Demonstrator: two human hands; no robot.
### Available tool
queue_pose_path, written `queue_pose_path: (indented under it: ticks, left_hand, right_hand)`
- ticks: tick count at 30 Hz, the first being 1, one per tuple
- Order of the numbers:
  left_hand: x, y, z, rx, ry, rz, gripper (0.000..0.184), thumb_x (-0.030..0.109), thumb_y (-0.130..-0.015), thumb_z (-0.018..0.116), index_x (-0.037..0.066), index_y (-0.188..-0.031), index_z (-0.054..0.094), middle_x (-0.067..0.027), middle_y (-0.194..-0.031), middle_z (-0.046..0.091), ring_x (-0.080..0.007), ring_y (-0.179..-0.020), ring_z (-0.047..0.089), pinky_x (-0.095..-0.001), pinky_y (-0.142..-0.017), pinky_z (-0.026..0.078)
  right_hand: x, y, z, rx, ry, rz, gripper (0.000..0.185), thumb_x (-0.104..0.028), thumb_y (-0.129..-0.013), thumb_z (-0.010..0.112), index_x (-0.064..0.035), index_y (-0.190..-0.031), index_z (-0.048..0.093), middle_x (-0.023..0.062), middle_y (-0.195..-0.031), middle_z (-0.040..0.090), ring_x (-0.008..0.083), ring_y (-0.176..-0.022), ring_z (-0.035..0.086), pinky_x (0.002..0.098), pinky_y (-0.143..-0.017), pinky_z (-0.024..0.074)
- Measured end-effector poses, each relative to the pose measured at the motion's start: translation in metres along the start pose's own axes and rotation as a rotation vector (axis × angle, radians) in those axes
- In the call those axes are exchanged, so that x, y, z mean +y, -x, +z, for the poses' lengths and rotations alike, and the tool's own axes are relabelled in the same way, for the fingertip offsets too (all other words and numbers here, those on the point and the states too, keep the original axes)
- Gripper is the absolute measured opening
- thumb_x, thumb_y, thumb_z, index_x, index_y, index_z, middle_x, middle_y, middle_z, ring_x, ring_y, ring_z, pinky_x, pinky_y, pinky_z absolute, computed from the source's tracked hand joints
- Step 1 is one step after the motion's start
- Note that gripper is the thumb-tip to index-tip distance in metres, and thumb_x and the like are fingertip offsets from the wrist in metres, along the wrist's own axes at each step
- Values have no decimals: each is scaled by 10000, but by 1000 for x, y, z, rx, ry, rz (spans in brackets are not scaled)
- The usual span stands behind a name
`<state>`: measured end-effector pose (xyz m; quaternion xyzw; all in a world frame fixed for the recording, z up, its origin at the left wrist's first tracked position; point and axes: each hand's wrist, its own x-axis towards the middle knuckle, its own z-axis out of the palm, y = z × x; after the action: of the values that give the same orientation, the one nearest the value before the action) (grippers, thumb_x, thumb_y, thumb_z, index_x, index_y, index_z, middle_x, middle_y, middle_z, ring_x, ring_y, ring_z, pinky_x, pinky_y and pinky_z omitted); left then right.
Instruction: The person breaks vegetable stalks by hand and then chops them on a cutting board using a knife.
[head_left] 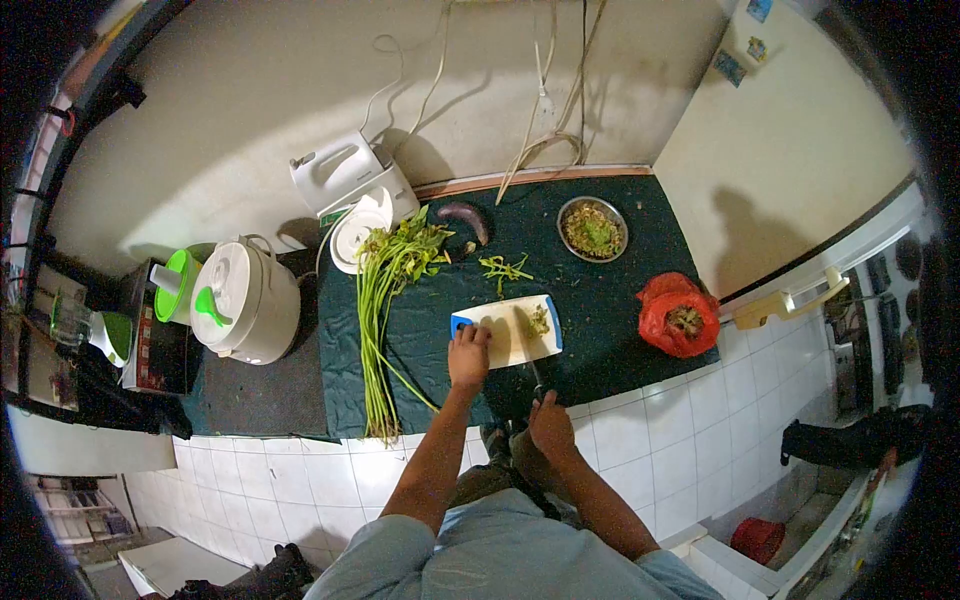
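A white cutting board (512, 345) with blue ends lies near the table's front edge. My left hand (468, 355) is closed over its left end, fingers bent; anything beneath them is hidden. Small chopped green pieces (540, 320) sit at the board's right end. My right hand (550, 425) grips a knife (538, 383) by its dark handle, just in front of the board, the blade pointing towards it. Behind the board lie a few cut green stems (506, 268). A long bunch of leafy greens (378, 330) stretches along the left, its stalks reaching the front edge.
A metal bowl of chopped greens (592, 229) stands at the back right, a red plastic bag (678, 315) nearer the right edge. An eggplant (465, 220) lies behind. Leftward are a white hand mixer (350, 178) and a white rice cooker (247, 300). Dark green cloth (620, 290) covers the table.
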<state>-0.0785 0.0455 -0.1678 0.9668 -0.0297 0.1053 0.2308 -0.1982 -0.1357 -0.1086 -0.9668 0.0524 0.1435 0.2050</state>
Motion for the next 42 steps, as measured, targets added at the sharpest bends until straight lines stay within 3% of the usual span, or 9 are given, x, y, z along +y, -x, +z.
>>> queue_pose_path:
  ticks: [8, 10, 11, 13, 23, 25, 28, 38, 42]
  left_hand:
    - [-14, 22, -7, 20, 83, 125, 283, 113, -817, 565, 138, -1092, 630, -73, -1053, 574, -305, -1004, 532, -416, -857, 454]
    - [-23, 27, -15, -12, 97, 307, 396, 126, -810, 580, 154, -1205, 584, -86, -1146, 551, -306, -1056, 523, -411, -890, 449]
    - [-24, 28, -16, -7, 94, 307, 396, 126, -810, 580, 154, -1205, 584, -86, -1146, 551, -306, -1056, 523, -411, -890, 449]
    - [-18, 30, -17, -1, 16, 312, 456, 162, -814, 600, 151, -1266, 536, -95, -1228, 521, -307, -1109, 508, -422, -910, 441]
    - [-29, 43, -13, -153, 36, 293, 502, 215, -874, 579, 100, -1346, 450, -69, -1388, 447, -279, -1254, 430, -432, -1029, 356]
    - [-26, 51, -22, -172, 44, 301, 535, 222, -893, 556, 79, -1385, 402, -68, -1455, 388, -258, -1337, 362, -431, -1097, 290]
    - [-25, 51, -24, -209, 57, 283, 565, 222, -899, 546, 68, -1412, 365, -78, -1495, 335, -258, -1381, 307, -430, -1135, 237]
    - [-23, 51, -23, -208, 59, 293, 637, 223, -870, 575, 18, -1418, 324, -157, -1481, 320, -307, -1364, 321, -435, -1127, 257]
    - [-20, 57, -23, -122, 122, 194, 638, 216, -860, 589, -2, -1403, 334, -220, -1453, 315, -377, -1315, 357, -447, -1101, 307]
  right_hand:
    - [-18, -25, -11, 140, -107, -58, 426, -311, -971, 427, 82, -1130, 461, 276, -698, 615, 429, -659, 639, 504, -601, 526]
    - [-21, -31, 1, 368, 69, -185, 366, -245, -936, 518, 88, -1088, 526, 165, -605, 592, 321, -544, 617, 406, -467, 498]
    - [-21, -35, 6, 371, 68, -189, 366, -245, -936, 518, 88, -1088, 526, 165, -605, 592, 321, -544, 617, 406, -467, 498]
    - [-25, -41, 7, 153, -42, -88, 434, -312, -970, 414, 94, -1114, 463, 278, -697, 617, 424, -680, 645, 501, -607, 527]
    - [-40, -34, -6, 147, -46, -27, 398, -294, -969, 414, 88, -1069, 466, 284, -730, 627, 432, -704, 648, 493, -623, 537]
    - [-32, -35, 1, 191, 10, -104, 348, -266, -955, 469, 62, -1060, 518, 227, -716, 645, 377, -637, 656, 440, -524, 539]
    - [-32, -36, -6, 163, 13, -91, 342, -253, -954, 478, 64, -1082, 496, 214, -690, 645, 366, -659, 668, 442, -534, 544]
    - [-31, -36, 7, 17, -79, -33, 387, -262, -966, 447, 98, -1108, 447, 271, -724, 632, 416, -698, 655, 489, -614, 537]
    - [-26, -28, -11, 126, -36, -223, 377, -235, -955, 461, 111, -1103, 445, 266, -699, 624, 412, -667, 646, 494, -602, 531]
